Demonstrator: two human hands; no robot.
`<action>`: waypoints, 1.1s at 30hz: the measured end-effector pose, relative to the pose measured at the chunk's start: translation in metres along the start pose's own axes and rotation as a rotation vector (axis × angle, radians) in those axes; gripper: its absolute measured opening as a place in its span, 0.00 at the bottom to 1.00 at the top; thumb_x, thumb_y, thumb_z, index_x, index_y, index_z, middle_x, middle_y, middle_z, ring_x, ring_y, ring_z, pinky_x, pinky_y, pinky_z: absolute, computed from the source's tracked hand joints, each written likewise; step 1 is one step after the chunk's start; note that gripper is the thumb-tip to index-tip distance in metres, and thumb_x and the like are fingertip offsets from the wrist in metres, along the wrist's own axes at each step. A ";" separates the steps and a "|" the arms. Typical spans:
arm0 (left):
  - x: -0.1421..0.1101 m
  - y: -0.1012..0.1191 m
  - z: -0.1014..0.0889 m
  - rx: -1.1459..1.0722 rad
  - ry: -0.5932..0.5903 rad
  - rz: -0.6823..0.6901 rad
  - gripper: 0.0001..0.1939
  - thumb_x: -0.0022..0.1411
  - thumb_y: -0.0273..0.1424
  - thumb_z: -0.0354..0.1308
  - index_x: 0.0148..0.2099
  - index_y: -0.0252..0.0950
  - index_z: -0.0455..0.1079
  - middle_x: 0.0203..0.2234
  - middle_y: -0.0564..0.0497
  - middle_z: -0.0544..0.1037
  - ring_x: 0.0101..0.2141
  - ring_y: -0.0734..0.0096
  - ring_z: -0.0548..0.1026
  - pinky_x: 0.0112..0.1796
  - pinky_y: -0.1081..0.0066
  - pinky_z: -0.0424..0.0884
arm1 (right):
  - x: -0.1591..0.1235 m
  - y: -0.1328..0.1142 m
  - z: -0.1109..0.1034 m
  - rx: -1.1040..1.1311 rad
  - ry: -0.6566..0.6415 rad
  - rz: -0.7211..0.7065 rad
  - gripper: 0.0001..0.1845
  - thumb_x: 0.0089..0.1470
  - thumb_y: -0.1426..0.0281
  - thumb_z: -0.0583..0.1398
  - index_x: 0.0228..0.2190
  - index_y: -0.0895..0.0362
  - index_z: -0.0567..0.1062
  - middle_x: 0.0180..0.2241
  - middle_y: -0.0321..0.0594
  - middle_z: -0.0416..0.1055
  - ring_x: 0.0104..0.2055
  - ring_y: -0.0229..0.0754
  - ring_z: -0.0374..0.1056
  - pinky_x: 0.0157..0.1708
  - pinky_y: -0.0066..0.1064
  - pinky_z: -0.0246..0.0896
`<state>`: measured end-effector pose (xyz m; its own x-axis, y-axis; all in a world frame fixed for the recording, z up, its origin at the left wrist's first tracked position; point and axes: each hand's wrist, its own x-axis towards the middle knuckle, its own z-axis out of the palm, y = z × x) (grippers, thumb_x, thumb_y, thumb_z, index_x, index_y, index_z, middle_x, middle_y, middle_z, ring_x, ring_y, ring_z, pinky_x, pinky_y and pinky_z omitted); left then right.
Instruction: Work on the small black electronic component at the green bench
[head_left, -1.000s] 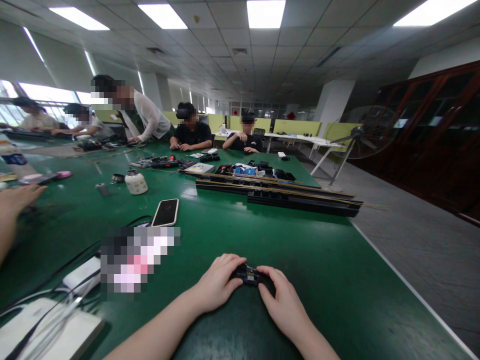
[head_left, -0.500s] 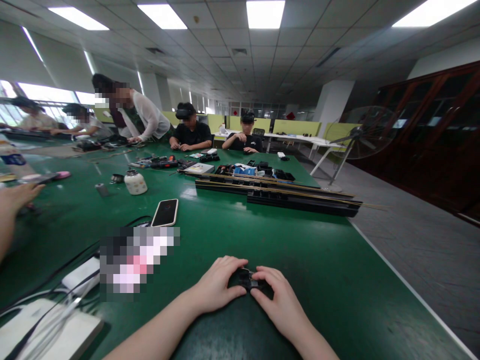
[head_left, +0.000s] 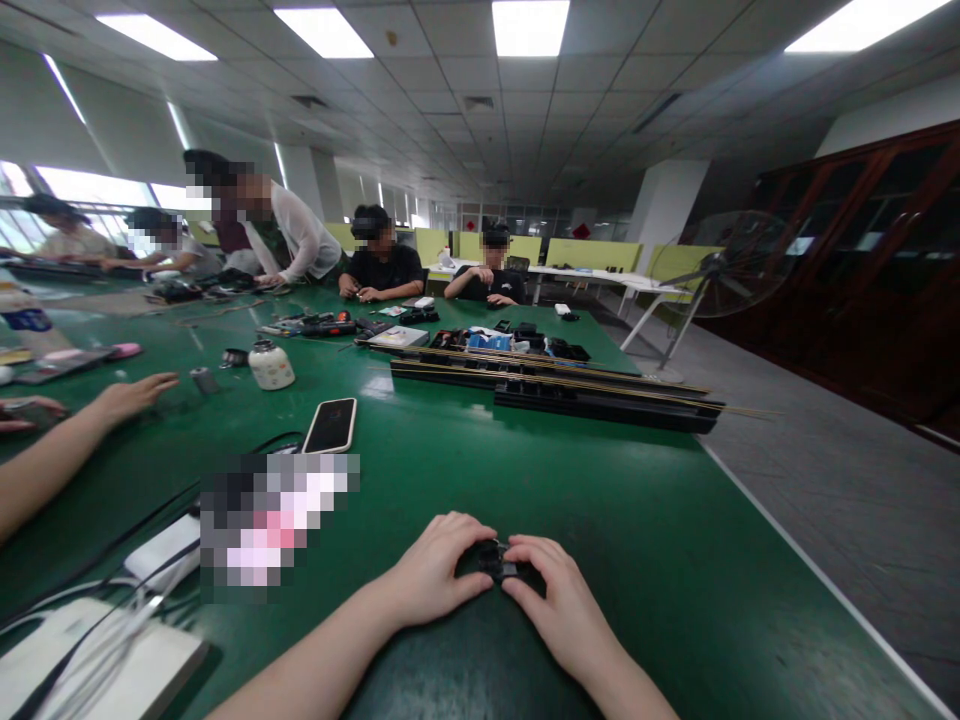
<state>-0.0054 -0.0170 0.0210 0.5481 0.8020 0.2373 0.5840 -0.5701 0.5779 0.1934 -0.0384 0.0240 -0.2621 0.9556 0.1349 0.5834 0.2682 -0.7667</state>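
Note:
Near the front of the green table, a small black plastic part sits between my two hands. My left hand grips its left side with thumb and fingers. From the right, my right hand pinches the other side with thumb and fingertips. The part's lighter middle shows between the fingertips; its ends are hidden by my fingers. I cannot make out exactly what kind of part it is.
Long black channels with thin brass-coloured rods lie across the table. To the left are a phone, a blurred-out item, cables, a white box, and a patterned jar. A co-worker's hand reaches in at left; several people sit or stand beyond.
My hands and the black part stay almost in place. The co-worker's arm at left has reached further in, toward the small grey cylinder, and another hand now shows at the left edge.

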 end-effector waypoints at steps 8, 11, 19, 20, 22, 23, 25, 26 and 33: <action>-0.001 -0.001 0.002 0.003 0.013 -0.008 0.19 0.56 0.32 0.59 0.51 0.41 0.64 0.43 0.50 0.71 0.44 0.62 0.67 0.46 0.64 0.62 | 0.003 0.007 0.001 0.146 0.094 0.076 0.08 0.47 0.69 0.59 0.33 0.54 0.74 0.43 0.42 0.72 0.48 0.44 0.65 0.52 0.36 0.55; -0.001 -0.001 0.002 -0.003 0.017 -0.017 0.20 0.56 0.32 0.60 0.51 0.41 0.64 0.43 0.49 0.71 0.45 0.62 0.66 0.47 0.64 0.62 | 0.005 0.008 0.000 0.183 0.121 0.112 0.10 0.47 0.67 0.59 0.34 0.55 0.74 0.39 0.40 0.74 0.44 0.45 0.68 0.49 0.37 0.58; 0.001 -0.002 0.002 -0.004 0.017 -0.046 0.21 0.56 0.30 0.58 0.53 0.40 0.63 0.45 0.48 0.71 0.46 0.61 0.66 0.48 0.63 0.62 | 0.011 0.019 0.004 0.451 0.248 0.166 0.14 0.42 0.62 0.62 0.31 0.56 0.73 0.31 0.41 0.74 0.36 0.47 0.70 0.41 0.38 0.63; 0.001 -0.002 0.002 -0.005 0.017 -0.046 0.21 0.57 0.30 0.58 0.53 0.40 0.63 0.45 0.48 0.71 0.46 0.61 0.66 0.48 0.62 0.62 | 0.011 0.020 0.004 0.479 0.264 0.171 0.14 0.41 0.61 0.63 0.30 0.56 0.73 0.30 0.41 0.74 0.36 0.47 0.70 0.40 0.38 0.63; 0.001 -0.002 0.003 -0.008 0.019 -0.043 0.21 0.57 0.30 0.57 0.53 0.40 0.63 0.45 0.48 0.70 0.46 0.61 0.66 0.48 0.62 0.62 | 0.011 0.019 0.003 0.530 0.287 0.187 0.16 0.39 0.60 0.64 0.30 0.56 0.73 0.29 0.41 0.74 0.35 0.47 0.70 0.40 0.38 0.64; 0.001 -0.003 0.003 -0.010 0.019 -0.041 0.21 0.57 0.30 0.57 0.53 0.40 0.63 0.45 0.48 0.70 0.46 0.61 0.66 0.48 0.62 0.62 | 0.011 0.018 0.002 0.557 0.298 0.198 0.17 0.38 0.59 0.65 0.29 0.56 0.73 0.29 0.41 0.74 0.35 0.47 0.70 0.40 0.38 0.64; 0.001 -0.003 0.004 -0.011 0.021 -0.039 0.21 0.57 0.30 0.57 0.54 0.40 0.63 0.45 0.48 0.70 0.46 0.61 0.66 0.49 0.62 0.62 | 0.012 0.013 0.000 0.612 0.317 0.227 0.19 0.36 0.58 0.66 0.29 0.56 0.73 0.30 0.42 0.75 0.36 0.47 0.71 0.40 0.38 0.65; 0.001 -0.003 0.004 -0.011 0.020 -0.039 0.21 0.57 0.30 0.57 0.54 0.40 0.63 0.45 0.48 0.70 0.46 0.61 0.66 0.49 0.62 0.62 | 0.012 0.011 -0.002 0.640 0.324 0.246 0.20 0.34 0.58 0.66 0.30 0.56 0.73 0.30 0.42 0.75 0.36 0.48 0.71 0.40 0.38 0.65; 0.001 -0.003 0.003 0.001 0.017 -0.044 0.20 0.58 0.31 0.57 0.53 0.40 0.63 0.45 0.48 0.70 0.46 0.61 0.66 0.48 0.63 0.62 | 0.013 0.005 -0.007 0.725 0.365 0.325 0.23 0.30 0.57 0.68 0.29 0.56 0.74 0.31 0.42 0.76 0.38 0.48 0.71 0.44 0.38 0.64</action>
<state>-0.0046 -0.0151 0.0174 0.5117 0.8291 0.2253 0.6077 -0.5346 0.5873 0.1982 -0.0242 0.0265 0.1669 0.9840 -0.0626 -0.0792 -0.0499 -0.9956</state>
